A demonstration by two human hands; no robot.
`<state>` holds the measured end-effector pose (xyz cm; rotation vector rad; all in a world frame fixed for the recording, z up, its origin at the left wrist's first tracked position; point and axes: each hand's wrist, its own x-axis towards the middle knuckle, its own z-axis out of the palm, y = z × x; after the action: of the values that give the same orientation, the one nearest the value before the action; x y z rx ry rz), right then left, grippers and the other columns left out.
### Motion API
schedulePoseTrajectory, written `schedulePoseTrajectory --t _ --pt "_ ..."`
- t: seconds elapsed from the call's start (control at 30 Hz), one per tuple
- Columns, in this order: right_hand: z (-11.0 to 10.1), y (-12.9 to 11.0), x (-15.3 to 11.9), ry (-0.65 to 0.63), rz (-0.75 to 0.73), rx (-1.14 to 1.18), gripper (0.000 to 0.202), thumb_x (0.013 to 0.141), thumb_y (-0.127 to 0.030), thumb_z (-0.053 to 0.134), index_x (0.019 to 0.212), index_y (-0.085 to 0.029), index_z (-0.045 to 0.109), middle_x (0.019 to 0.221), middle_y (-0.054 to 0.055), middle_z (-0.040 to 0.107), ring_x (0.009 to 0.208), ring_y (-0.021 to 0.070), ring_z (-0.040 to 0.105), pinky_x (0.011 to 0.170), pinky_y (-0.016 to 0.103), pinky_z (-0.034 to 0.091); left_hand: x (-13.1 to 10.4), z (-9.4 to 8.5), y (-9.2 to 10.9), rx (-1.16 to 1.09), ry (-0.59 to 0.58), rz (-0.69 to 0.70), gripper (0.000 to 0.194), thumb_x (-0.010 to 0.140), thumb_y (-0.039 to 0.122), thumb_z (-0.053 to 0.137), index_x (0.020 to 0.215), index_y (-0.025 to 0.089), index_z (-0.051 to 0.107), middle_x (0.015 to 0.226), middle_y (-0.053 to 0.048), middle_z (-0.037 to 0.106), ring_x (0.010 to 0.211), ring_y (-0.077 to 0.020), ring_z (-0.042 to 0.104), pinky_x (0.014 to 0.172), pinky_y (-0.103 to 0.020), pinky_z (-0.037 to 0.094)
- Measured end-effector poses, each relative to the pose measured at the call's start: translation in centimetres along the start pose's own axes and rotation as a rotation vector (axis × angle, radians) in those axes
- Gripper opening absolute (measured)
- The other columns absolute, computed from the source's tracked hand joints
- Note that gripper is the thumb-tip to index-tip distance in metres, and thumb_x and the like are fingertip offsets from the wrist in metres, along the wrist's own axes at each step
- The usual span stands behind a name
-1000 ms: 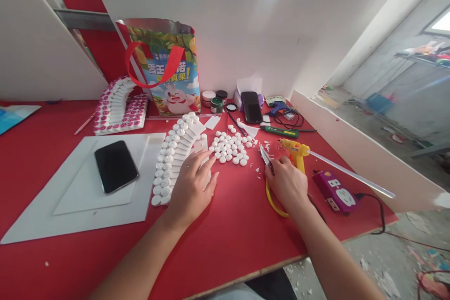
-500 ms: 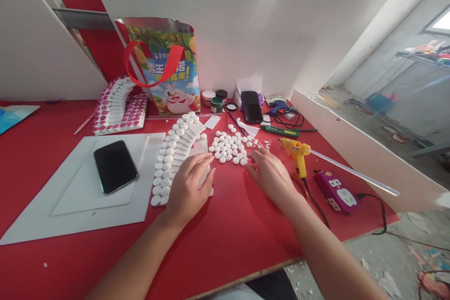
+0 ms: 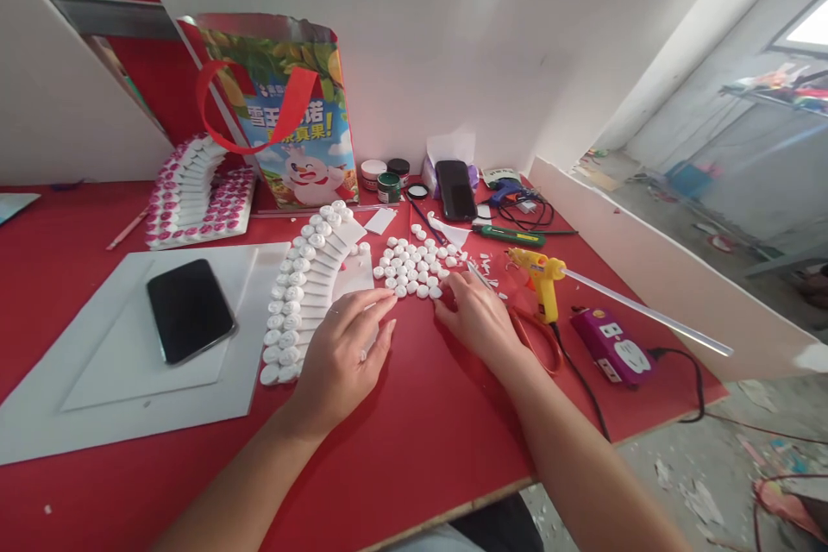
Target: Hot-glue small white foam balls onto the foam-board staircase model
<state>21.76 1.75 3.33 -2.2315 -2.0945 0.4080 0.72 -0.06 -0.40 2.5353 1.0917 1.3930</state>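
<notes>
White round pieces (image 3: 414, 263) lie loosely grouped on the red table (image 3: 414, 414). My left hand (image 3: 346, 354) is at their near left edge, fingers apart, partly over a curved white model (image 3: 291, 297) edged with rows of similar round pieces. A small white piece shows by the left palm; whether it is held cannot be told. My right hand (image 3: 475, 310) touches or nearly touches the pieces at the near right edge, its fingers bent and apart. Orange-handled scissors (image 3: 540, 349) lie beside and partly under the right hand.
A yellow glue gun (image 3: 543, 280) with a long glue stick and a purple power strip (image 3: 611, 347) lie right. A phone (image 3: 190, 309) rests on white boards at left. Behind stand a colourful bag (image 3: 297, 129), paint jars (image 3: 388, 185) and another phone (image 3: 456, 190).
The view has shifted slightly, so most things sit further left. My right hand has moved closer to the round pieces and to my left hand, and the orange scissor handle shows more.
</notes>
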Motion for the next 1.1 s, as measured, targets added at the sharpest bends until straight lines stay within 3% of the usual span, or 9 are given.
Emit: schedulePoseTrajectory --t 0.23,0.37,0.5,0.63,0.8,0.93,1.03,1.1 --pt "0.9 0.2 0.3 0.058 -0.048 0.078 0.020 0.099 -0.026 0.057 0.110 -0.016 0.070 0.115 0.015 0.074 0.089 0.0249 0.069 0.066 0.031 0.038 0.1 0.0 0.1 -0.003 -0.025 0.024 0.033 0.098 0.004 0.063 0.129 0.014 0.065 0.121 -0.014 0.074 0.111 -0.0219 0.071 0.103 -0.036 0.058" --pt "0.9 -0.2 -0.3 0.105 -0.110 0.200 0.020 0.096 -0.021 0.057 0.113 -0.015 0.066 0.097 0.009 0.074 0.078 0.0192 0.066 0.071 0.030 0.044 0.0 0.0 0.3 -0.053 0.005 -0.005 0.036 0.099 0.004 0.063 0.132 0.015 0.064 0.122 -0.012 0.073 0.115 -0.0201 0.071 0.105 -0.032 0.056" --pt "1.4 -1.1 -1.2 0.178 -0.320 0.517 0.015 0.091 -0.023 0.060 0.105 -0.019 0.061 0.083 0.000 0.066 0.067 0.0122 0.059 0.068 0.024 0.048 0.2 -0.1 0.8 -0.159 0.037 -0.121 0.033 0.101 0.007 0.062 0.131 0.017 0.066 0.121 -0.011 0.073 0.115 -0.0183 0.071 0.105 -0.029 0.056" --pt "2.2 -1.6 -1.7 0.270 -0.442 0.813 0.008 0.087 -0.024 0.062 0.095 -0.021 0.060 0.075 -0.003 0.058 0.061 0.0102 0.052 0.059 0.023 0.044 0.3 -0.2 1.1 -0.284 0.052 -0.253 0.029 0.101 0.014 0.066 0.130 0.020 0.067 0.112 -0.006 0.072 0.096 -0.0132 0.072 0.094 -0.025 0.059" --pt "2.6 -1.6 -2.0 0.284 -0.546 0.719 0.020 0.084 -0.011 0.060 0.103 -0.020 0.062 0.081 -0.002 0.060 0.065 0.0107 0.053 0.060 0.023 0.044 -0.1 0.3 0.9 -0.499 0.028 -0.435 0.029 0.098 0.020 0.073 0.126 0.022 0.071 0.109 -0.003 0.073 0.095 -0.0121 0.071 0.090 -0.023 0.060" --pt "2.5 -1.9 -2.1 0.345 -0.657 0.622 0.019 0.091 -0.008 0.057 0.106 -0.018 0.062 0.086 0.002 0.063 0.069 0.0126 0.058 0.062 0.023 0.047 -0.2 0.6 0.8 -0.620 -0.008 -0.546 0.018 0.099 0.021 0.070 0.117 0.023 0.074 0.109 -0.003 0.074 0.100 -0.0126 0.072 0.090 -0.023 0.059" --pt "1.6 -1.7 -2.8 0.328 -0.722 0.517 0.021 0.098 -0.012 0.055 0.117 -0.015 0.062 0.093 0.005 0.068 0.068 0.0123 0.062 0.063 0.024 0.050 0.1 0.3 1.1 -0.604 0.000 -0.519 0.015 0.100 0.018 0.067 0.113 0.022 0.073 0.108 -0.003 0.073 0.098 -0.0119 0.071 0.089 -0.021 0.059" --pt "0.8 -0.6 -3.9 0.356 -0.694 0.417 0.021 0.100 -0.014 0.057 0.120 -0.016 0.062 0.092 0.005 0.071 0.067 0.0123 0.064 0.062 0.024 0.050 0.3 -0.1 1.5 -0.517 0.014 -0.421 0.016 0.100 0.014 0.066 0.112 0.020 0.072 0.105 -0.004 0.073 0.095 -0.0114 0.070 0.088 -0.021 0.058"
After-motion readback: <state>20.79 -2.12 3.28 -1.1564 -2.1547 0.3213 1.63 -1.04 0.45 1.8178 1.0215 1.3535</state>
